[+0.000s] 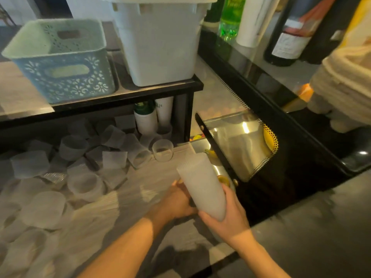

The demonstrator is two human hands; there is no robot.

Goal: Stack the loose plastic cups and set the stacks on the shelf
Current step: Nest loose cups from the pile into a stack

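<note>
A tall stack of frosted plastic cups (201, 183) tilts over the counter, rims up and to the left. My right hand (226, 215) grips its lower end from the right. My left hand (178, 201) is closed against the stack's left side. Several loose frosted cups (84, 183) lie scattered on the counter to the left, some on their sides, some upright. One clear cup (162, 150) stands upright by the black shelf (124, 97), which spans the counter above the pile.
A blue patterned basket (60, 63) and a white bin (160, 41) sit on top of the shelf. Two white containers (146, 119) stand under it. A glass display case (241, 141) with a black frame lies to the right. Bottles (228, 19) and stacked paper trays (345, 81) stand beyond.
</note>
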